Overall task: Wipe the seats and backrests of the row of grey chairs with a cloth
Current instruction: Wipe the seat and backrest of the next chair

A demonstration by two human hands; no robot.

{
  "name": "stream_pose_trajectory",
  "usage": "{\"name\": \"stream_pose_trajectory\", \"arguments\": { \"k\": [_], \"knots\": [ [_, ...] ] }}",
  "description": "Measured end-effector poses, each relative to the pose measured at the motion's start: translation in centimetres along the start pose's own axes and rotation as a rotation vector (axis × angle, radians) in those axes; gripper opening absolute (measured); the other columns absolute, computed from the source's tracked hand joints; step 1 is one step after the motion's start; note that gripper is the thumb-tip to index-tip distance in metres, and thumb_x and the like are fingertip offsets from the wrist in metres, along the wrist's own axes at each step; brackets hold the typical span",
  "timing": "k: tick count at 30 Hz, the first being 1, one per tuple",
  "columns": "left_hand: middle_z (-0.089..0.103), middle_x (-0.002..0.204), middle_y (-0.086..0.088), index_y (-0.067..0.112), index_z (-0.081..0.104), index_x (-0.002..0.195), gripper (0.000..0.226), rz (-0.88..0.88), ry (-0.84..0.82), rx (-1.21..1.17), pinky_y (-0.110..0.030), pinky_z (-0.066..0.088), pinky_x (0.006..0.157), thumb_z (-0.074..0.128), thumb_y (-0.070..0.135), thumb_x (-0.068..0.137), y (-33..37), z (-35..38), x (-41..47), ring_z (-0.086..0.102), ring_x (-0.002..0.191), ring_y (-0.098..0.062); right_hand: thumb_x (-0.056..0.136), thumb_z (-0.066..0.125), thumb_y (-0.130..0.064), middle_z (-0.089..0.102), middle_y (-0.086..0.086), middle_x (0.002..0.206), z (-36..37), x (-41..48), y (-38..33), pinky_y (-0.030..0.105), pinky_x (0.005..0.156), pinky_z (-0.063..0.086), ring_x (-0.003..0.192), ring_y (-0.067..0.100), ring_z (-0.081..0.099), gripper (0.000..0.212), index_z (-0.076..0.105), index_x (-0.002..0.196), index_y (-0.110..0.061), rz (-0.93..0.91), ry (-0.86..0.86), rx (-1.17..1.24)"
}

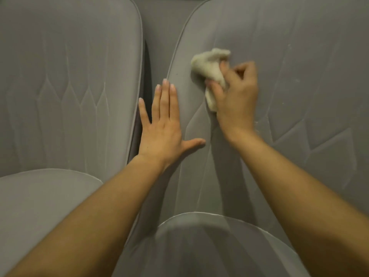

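— Where's the cloth [209,66]?
— Bunched in the right hand [237,96], fingers curled round it, against the grey backrest [309,66].
— The left hand [161,126]?
— Flat beside it, fingers straight, on the same backrest.

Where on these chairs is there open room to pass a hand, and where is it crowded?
Open: the whole left backrest, up to the narrow gap between the chairs, and the right backrest to the right of the right hand. Crowded: that backrest's left edge, where the left hand lies flat beside the cloth the right hand grips.
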State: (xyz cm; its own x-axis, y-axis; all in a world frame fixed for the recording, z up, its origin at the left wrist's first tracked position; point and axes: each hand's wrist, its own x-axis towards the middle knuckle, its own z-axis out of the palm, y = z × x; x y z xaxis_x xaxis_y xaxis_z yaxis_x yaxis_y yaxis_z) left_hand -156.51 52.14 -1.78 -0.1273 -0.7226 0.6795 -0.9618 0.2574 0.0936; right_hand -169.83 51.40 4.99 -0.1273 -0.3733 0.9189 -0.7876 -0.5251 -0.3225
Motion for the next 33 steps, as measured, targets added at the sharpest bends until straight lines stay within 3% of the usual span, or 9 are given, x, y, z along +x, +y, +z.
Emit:
{"name": "stream_pose_trajectory", "arguments": {
  "k": [5, 8, 12, 17, 23, 27, 29, 31, 33],
  "knots": [
    [-0.030, 0.154, -0.010, 0.006, -0.033, 0.140, 0.130, -0.040, 0.019, 0.007, -0.056, -0.008, 0.115, 0.036, 0.088, 0.066, 0.3, 0.4, 0.1, -0.032, 0.138, -0.019, 0.083, 0.066, -0.006, 0.047, 0.010, 0.092, -0.1, -4.9, 0.3, 0.018, 0.075, 0.037, 0.084, 0.025, 0.050, 0.034, 0.062, 0.116, 0.000, -0.025, -0.089, 0.048],
    [-0.037, 0.150, -0.005, 0.008, -0.037, 0.137, 0.131, -0.039, 0.014, -0.006, -0.055, -0.008, 0.115, 0.041, 0.086, 0.067, 0.2, 0.4, 0.1, -0.035, 0.137, -0.019, 0.083, 0.065, -0.007, 0.051, 0.021, 0.090, -0.8, -1.9, -0.3, 0.012, 0.072, 0.030, 0.079, 0.021, 0.044, 0.034, 0.062, 0.115, 0.003, -0.051, 0.006, -0.005],
    [-0.049, 0.140, -0.003, 0.010, -0.042, 0.135, 0.131, -0.043, 0.017, -0.008, -0.052, -0.011, 0.114, 0.038, 0.087, 0.065, 0.0, 0.7, 0.0, -0.044, 0.130, -0.017, 0.086, 0.062, -0.021, 0.039, 0.007, 0.091, -1.2, 5.7, -0.8, 0.000, 0.069, 0.025, 0.081, 0.015, 0.041, 0.027, 0.066, 0.104, -0.001, 0.006, 0.141, -0.064],
    [-0.048, 0.140, -0.002, 0.010, -0.040, 0.137, 0.130, -0.034, 0.034, -0.026, -0.051, -0.009, 0.116, 0.038, 0.086, 0.066, 0.0, 0.8, 0.0, -0.034, 0.137, -0.017, 0.087, 0.061, -0.014, 0.039, 0.004, 0.089, 0.5, 1.8, -0.6, 0.018, 0.069, 0.027, 0.084, 0.026, 0.049, 0.022, 0.066, 0.104, -0.002, -0.007, 0.010, -0.044],
    [-0.050, 0.139, -0.001, 0.012, -0.042, 0.135, 0.130, -0.035, 0.011, -0.038, -0.049, -0.010, 0.116, 0.040, 0.086, 0.067, 0.0, 0.7, -0.1, -0.036, 0.136, -0.019, 0.083, 0.066, -0.015, 0.039, 0.006, 0.085, -1.5, 1.6, -1.1, 0.014, 0.064, 0.024, 0.073, 0.019, 0.041, 0.022, 0.067, 0.098, 0.001, -0.073, -0.017, -0.018],
    [-0.049, 0.140, 0.000, 0.013, -0.042, 0.136, 0.128, -0.030, 0.025, -0.048, -0.046, -0.011, 0.114, 0.036, 0.086, 0.066, -0.1, 0.7, -0.1, -0.037, 0.135, -0.016, 0.086, 0.062, -0.035, 0.042, 0.009, 0.094, -2.5, 7.3, -0.5, 0.009, 0.069, 0.026, 0.083, 0.020, 0.042, 0.036, 0.065, 0.099, -0.001, -0.023, 0.066, -0.140],
    [-0.045, 0.143, -0.001, 0.013, -0.039, 0.138, 0.128, -0.029, 0.033, -0.052, -0.045, -0.009, 0.115, 0.036, 0.086, 0.065, -0.1, 0.8, 0.0, -0.035, 0.136, -0.016, 0.087, 0.058, -0.043, 0.050, 0.016, 0.100, -1.7, 6.9, -0.5, 0.019, 0.073, 0.030, 0.090, 0.027, 0.048, 0.045, 0.065, 0.099, 0.000, -0.023, 0.032, -0.160],
    [-0.038, 0.148, -0.002, 0.013, -0.033, 0.141, 0.128, -0.028, 0.044, -0.061, -0.046, -0.006, 0.116, 0.041, 0.085, 0.066, -0.1, 0.8, 0.0, -0.029, 0.139, -0.016, 0.087, 0.061, -0.036, 0.055, 0.022, 0.097, -0.4, 3.8, -0.9, 0.028, 0.073, 0.031, 0.088, 0.030, 0.050, 0.040, 0.064, 0.095, 0.003, -0.074, 0.004, -0.141],
    [-0.035, 0.149, -0.003, 0.012, -0.031, 0.142, 0.129, -0.023, 0.044, -0.060, -0.047, -0.004, 0.117, 0.045, 0.084, 0.067, 0.0, 0.8, -0.1, -0.025, 0.141, -0.017, 0.085, 0.065, -0.025, 0.057, 0.021, 0.090, 0.4, -0.2, -1.3, 0.027, 0.070, 0.031, 0.081, 0.030, 0.050, 0.030, 0.065, 0.092, 0.004, -0.111, -0.001, -0.114]
  ]
}}
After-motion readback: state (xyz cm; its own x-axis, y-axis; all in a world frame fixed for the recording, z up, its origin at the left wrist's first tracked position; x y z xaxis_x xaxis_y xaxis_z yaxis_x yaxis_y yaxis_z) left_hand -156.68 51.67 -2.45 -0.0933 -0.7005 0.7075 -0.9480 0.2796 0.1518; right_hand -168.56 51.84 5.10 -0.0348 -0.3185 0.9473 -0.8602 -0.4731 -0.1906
